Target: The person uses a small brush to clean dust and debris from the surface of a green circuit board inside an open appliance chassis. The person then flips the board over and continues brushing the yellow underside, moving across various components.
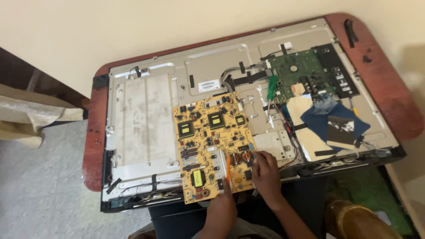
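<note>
- We saw our left hand gripping an orange-handled tool, its grip closed around the lower end of the handle, near the bottom edge of the yellow circuit board.
- The tool rose straight away from that grip, its long axis running up and away from us across the board; its tip was too small for us to make out.
- Our right hand lay just right of the left grip, fingers curled down onto the board's lower right corner by some copper-wound coils; we could not tell whether it pinched anything.
- The left hand was nearer to the tool; the right was nearer to the coils.
- The board was a tall mustard-yellow rectangle, studded with black blocks, lying flat on the grey metal back of a television panel.
- Farther up and right of both grips sat a green circuit board and a green-handled screwdriver.
- The panel rested on a red-brown counter.
</note>
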